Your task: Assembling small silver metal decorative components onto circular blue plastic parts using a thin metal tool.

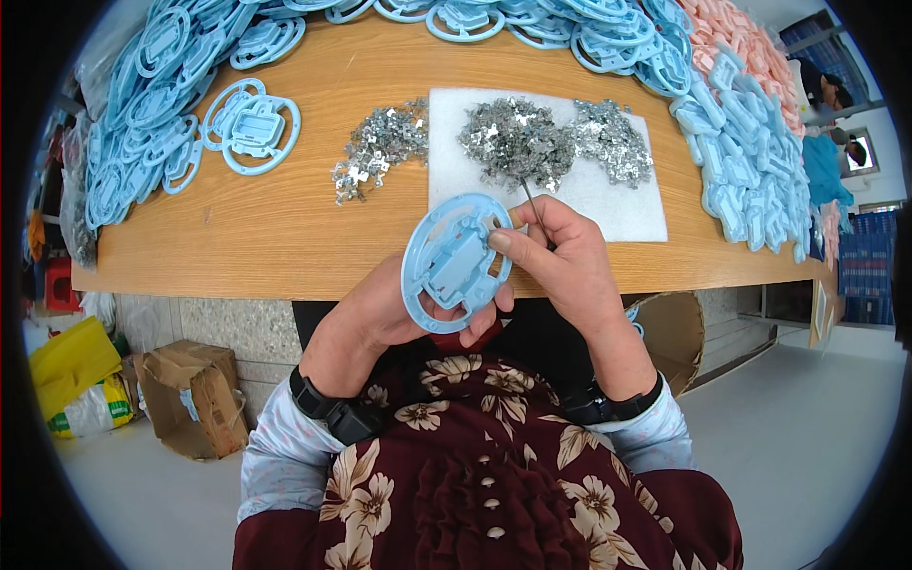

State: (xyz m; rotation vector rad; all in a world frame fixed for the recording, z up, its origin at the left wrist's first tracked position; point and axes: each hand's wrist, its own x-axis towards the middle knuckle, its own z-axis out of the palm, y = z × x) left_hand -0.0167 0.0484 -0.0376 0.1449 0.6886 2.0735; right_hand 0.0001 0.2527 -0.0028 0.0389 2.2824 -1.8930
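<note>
My left hand (385, 299) is closed on a light-blue plastic wheel-shaped part (456, 264), holding it tilted up over the table's front edge. The part has a round rim, side openings and a recessed block in its middle. At its right rim, my right hand (560, 252) pinches with thumb and forefinger. A thin dark metal tool (533, 204), which looks like tweezers, runs through my right fingers, its tip toward a heap of small silvery metal clips (513, 142). Whether a clip sits between my right fingertips is too small to tell.
The clips lie on a white foam sheet (579, 218), with another clip pile (380, 147) left of it. Blue wheel-shaped parts (152, 123) are heaped left and behind. Blue handle-like pieces (746, 152) and pink pieces (736, 43) fill the right. Cardboard boxes (195, 394) stand below.
</note>
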